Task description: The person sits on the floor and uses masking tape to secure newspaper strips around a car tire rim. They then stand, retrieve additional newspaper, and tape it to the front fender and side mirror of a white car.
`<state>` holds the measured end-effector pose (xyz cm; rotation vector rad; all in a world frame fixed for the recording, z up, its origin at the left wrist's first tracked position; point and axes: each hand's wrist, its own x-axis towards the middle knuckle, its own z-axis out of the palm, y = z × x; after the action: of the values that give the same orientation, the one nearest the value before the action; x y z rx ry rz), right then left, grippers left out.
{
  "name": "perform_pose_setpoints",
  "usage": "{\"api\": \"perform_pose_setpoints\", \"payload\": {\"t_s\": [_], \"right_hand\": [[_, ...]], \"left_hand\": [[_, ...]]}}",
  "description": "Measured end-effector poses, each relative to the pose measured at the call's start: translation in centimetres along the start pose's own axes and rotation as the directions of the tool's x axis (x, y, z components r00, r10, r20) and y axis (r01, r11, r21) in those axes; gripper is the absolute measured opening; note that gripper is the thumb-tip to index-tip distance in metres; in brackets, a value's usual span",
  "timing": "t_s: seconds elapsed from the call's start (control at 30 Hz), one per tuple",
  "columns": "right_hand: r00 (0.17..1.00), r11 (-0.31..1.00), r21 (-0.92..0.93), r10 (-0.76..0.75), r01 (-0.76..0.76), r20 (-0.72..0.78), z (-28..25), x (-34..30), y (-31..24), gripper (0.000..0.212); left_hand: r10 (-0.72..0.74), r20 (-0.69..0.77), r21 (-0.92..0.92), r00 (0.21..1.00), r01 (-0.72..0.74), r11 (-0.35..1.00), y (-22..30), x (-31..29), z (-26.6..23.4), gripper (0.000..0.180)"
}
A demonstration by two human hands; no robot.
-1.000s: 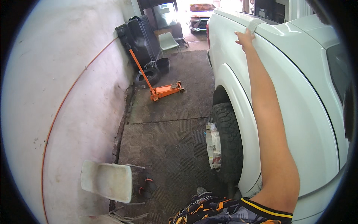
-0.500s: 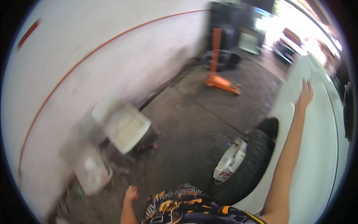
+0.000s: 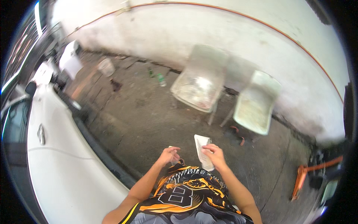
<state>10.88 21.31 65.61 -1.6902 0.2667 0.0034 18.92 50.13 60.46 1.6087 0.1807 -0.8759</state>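
My right hand (image 3: 215,154) grips a folded white sheet (image 3: 201,141) in front of my body. The sheet is long and narrow and looks like paper or thin cloth; which of these I cannot tell. To its left, apart from it, my left hand (image 3: 169,155) is closed, fingers curled. A small pale edge shows at these fingers, but what it belongs to is hidden. The white car (image 3: 63,149) stands along my left side, its door handle (image 3: 41,134) facing up in the picture. Neither hand touches the car.
Two dirty pale plastic chairs (image 3: 199,91) stand against the white wall (image 3: 149,28). Green bottles (image 3: 161,79) and a whitish bucket (image 3: 106,67) are on the stained concrete floor (image 3: 138,104). An orange floor jack (image 3: 299,181) is at the lower right.
My view has swung round, bringing the car to my left. My right hand has left the car's body and now holds the white sheet before me. My left hand has come up beside it.
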Motion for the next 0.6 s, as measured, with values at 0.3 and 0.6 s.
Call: {"api": "perform_pose_setpoints", "payload": {"t_s": [0.3, 0.6], "right_hand": [[0.802, 0.391, 0.712, 0.416, -0.584, 0.429, 16.6, 13.1, -5.2, 0.029], [0.599, 0.522, 0.375, 0.368, -0.766, 0.711, 29.8, 24.0, -8.1, 0.030]], "left_hand": [[0.143, -0.300, -0.142, 0.943, -0.192, 0.971, 4.0, -2.7, -11.0, 0.057], [-0.143, -0.457, -0.697, 0.878, -0.254, 0.670, 10.2, -1.0, -20.2, 0.069]]}}
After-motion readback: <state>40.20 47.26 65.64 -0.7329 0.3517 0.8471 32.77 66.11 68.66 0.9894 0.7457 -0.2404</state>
